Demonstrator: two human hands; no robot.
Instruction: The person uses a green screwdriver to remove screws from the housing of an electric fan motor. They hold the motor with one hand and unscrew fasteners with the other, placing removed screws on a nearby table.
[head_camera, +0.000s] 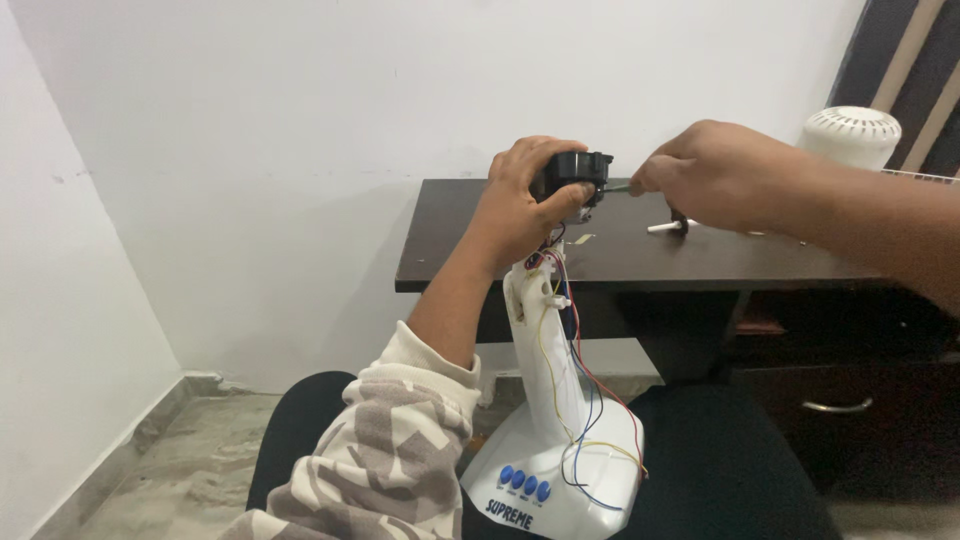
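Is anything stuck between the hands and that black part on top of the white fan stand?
Nothing visible is. The left hand already wraps the black motor part on the white fan stand. The right hand touches it with a thin tool, with no gap between.

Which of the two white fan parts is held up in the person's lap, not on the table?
The white fan stand, the one with blue buttons and loose coloured wires. The other, a vented white round cover, sits on the dark table at far right.
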